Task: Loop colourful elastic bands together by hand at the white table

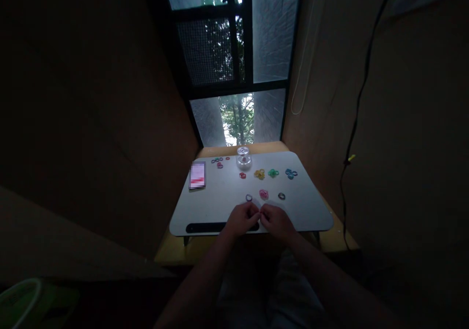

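Note:
My left hand [243,218] and my right hand [277,221] meet above the front of a white lap table [216,202]. Thumb and fingers of both are pinched together, the fingertips almost touching; anything between them is too small to make out. Just beyond the hands lie a pale ring-shaped band [249,198], a pile of pink bands [264,194] and a dark band [282,196]. Farther back, small heaps of red bands [242,175], yellow bands [259,174], green bands [273,173] and blue bands [291,173] form a row.
Behind the heaps stands a clear round container [244,159]. Mixed bands [220,164] lie at the back left, near a phone [198,175] with a lit screen. A black slot [205,228] runs along the front edge. Walls flank the table, with a window [238,119] behind.

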Action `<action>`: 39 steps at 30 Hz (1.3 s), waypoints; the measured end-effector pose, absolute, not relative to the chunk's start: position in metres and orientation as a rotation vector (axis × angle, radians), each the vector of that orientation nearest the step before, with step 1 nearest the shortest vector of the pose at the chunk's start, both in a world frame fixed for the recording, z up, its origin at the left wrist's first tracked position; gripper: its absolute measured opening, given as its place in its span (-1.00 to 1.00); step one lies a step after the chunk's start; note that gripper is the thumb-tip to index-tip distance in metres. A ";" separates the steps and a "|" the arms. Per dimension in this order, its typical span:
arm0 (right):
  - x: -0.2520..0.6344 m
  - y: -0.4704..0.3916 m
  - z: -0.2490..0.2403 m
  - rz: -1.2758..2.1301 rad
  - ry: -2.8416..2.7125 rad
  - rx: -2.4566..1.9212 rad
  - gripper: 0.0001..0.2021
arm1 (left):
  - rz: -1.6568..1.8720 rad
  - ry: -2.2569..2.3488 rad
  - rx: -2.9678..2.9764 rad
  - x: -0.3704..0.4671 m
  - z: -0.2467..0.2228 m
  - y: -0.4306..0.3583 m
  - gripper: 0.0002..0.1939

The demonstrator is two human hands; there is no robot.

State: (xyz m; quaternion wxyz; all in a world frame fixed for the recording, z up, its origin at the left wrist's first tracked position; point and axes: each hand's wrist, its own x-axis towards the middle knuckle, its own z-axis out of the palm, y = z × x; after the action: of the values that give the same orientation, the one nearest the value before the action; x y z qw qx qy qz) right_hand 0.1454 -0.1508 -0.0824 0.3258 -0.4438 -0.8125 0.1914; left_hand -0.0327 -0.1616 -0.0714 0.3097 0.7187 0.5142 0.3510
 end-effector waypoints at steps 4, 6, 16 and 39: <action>0.146 -0.151 -0.082 0.501 -2.125 -1.157 -0.86 | 0.912 1.418 1.911 -0.032 -0.070 -0.161 -0.86; 0.146 -0.152 -0.082 0.501 -2.119 -1.157 -0.86 | 0.921 1.429 1.915 -0.032 -0.069 -0.161 -0.86; 0.147 -0.152 -0.080 0.582 -2.080 -1.153 -0.86 | 0.961 1.400 1.884 -0.030 -0.069 -0.162 -0.87; 0.146 -0.153 -0.080 0.546 -2.086 -1.170 -0.85 | 0.941 1.425 1.922 -0.031 -0.067 -0.163 -0.91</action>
State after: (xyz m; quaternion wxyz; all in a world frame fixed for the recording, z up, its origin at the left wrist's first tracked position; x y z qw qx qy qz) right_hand 0.1465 -0.1533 -0.0804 0.3375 -0.4489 -0.8004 0.2097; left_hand -0.0307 -0.1634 -0.0670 0.2814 0.7172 0.5320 0.3514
